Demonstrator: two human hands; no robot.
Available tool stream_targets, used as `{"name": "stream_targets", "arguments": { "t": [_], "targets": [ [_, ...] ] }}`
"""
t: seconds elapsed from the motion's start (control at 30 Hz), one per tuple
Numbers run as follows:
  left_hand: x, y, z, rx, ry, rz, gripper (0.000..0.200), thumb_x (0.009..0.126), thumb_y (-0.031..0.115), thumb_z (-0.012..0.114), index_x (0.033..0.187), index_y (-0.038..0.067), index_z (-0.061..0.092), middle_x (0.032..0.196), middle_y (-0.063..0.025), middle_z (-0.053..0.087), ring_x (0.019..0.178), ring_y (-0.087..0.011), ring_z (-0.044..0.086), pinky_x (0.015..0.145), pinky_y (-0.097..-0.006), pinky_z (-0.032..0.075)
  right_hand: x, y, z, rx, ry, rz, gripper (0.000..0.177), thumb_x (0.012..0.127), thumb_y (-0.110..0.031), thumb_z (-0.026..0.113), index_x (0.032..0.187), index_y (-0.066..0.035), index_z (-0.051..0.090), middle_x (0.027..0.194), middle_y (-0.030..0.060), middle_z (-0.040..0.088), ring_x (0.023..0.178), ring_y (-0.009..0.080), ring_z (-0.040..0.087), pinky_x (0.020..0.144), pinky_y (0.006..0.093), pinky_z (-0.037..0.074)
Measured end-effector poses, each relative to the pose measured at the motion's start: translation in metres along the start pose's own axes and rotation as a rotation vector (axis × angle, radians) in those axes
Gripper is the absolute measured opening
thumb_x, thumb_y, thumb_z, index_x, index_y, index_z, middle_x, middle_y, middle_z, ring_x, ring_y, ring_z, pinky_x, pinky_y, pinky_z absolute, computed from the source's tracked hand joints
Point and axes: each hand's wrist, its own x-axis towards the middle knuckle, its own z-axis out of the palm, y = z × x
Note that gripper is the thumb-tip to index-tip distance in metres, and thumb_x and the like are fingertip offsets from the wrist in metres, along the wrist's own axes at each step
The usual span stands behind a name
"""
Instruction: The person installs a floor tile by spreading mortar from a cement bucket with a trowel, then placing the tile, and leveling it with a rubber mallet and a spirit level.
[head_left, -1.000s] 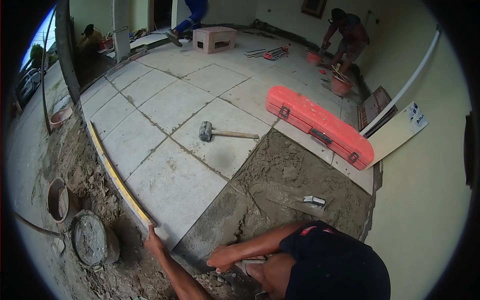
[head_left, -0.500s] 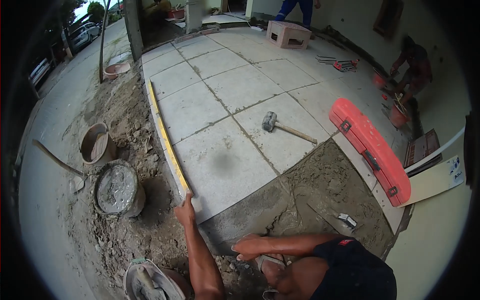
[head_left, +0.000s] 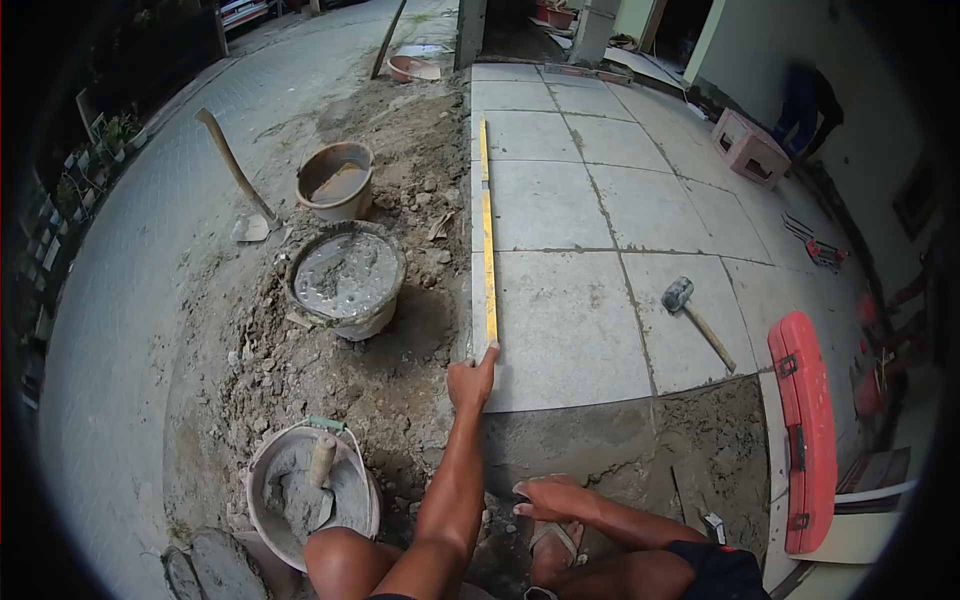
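A long yellow level (head_left: 489, 255) lies along the left edge of the pale floor tiles (head_left: 562, 310). My left hand (head_left: 471, 380) is at its near end, one finger reaching onto it and the other fingers curled at the tile edge. Over my sandalled foot, near the wet mortar (head_left: 690, 440), hangs my right hand (head_left: 550, 496), fingertips apart, with nothing visible in it. A rubber mallet (head_left: 700, 325) rests on a tile to the right. A small metal-ended tool (head_left: 714, 527) lies in the mortar.
Left of the tiles stand a mortar bucket (head_left: 350, 278), another bucket (head_left: 336, 181) and a near bucket (head_left: 262, 500) holding a trowel. A long-handled tool (head_left: 235, 170) leans there. Right are a red case (head_left: 806, 430) and a pink crate (head_left: 747, 148). A person (head_left: 800, 110) is beyond.
The view has turned left, so the tiles, level and mallet appear farther right. More of the near bucket and my knee shows. My left hand stays at the level's near end.
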Motion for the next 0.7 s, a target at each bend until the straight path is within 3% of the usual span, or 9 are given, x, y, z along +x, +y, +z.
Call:
{"name": "stream_targets", "arguments": {
  "t": [0.07, 0.3, 0.37, 0.7],
  "targets": [
    [0.0009, -0.0008, 0.0009, -0.005, 0.001, 0.012, 0.102, 0.074, 0.077, 0.075, 0.119, -0.014, 0.072, 0.125, -0.0316, 0.066, 0.120, -0.0428, 0.065, 0.102, -0.0478, 0.050, 0.0009, -0.0001, 0.0038, 0.003, 0.125, -0.065, 0.046, 0.101, -0.039, 0.062, 0.126, 0.000, 0.063, 0.113, 0.0259, 0.072, 0.113, 0.0458, 0.067, 0.094, 0.0557, 0.052],
    [-0.0032, 0.0006, -0.0003, -0.003, 0.031, 0.019, 0.101, 0.074, 0.078, 0.074, 0.119, -0.014, 0.072, 0.125, -0.0322, 0.067, 0.120, -0.0427, 0.065, 0.104, -0.0475, 0.050, 0.0034, 0.0020, 0.0024, -0.017, 0.130, -0.094, 0.045, 0.101, -0.039, 0.062, 0.125, -0.001, 0.063, 0.112, 0.0257, 0.072, 0.112, 0.0458, 0.067, 0.094, 0.0558, 0.052],
    [-0.0038, -0.0002, 0.0016, 0.001, 0.062, 0.028, 0.102, 0.074, 0.079, 0.073, 0.119, -0.013, 0.073, 0.125, -0.0322, 0.066, 0.120, -0.0426, 0.065, 0.104, -0.0477, 0.050, 0.0011, -0.0016, -0.0046, -0.011, 0.023, -0.014, 0.055, 0.100, -0.043, 0.061, 0.138, -0.003, 0.061, 0.124, 0.0266, 0.070, 0.119, 0.0456, 0.064, 0.101, 0.0535, 0.050],
    [-0.0039, 0.0001, 0.0033, 0.018, 0.054, 0.013, 0.102, 0.074, 0.080, 0.072, 0.119, -0.010, 0.073, 0.125, -0.0302, 0.066, 0.121, -0.0413, 0.064, 0.103, -0.0486, 0.050, 0.0037, -0.0001, -0.0029, -0.029, 0.030, 0.001, 0.053, 0.101, -0.043, 0.061, 0.138, -0.005, 0.061, 0.120, 0.0253, 0.071, 0.116, 0.0459, 0.066, 0.100, 0.0538, 0.050]
  ]
}}
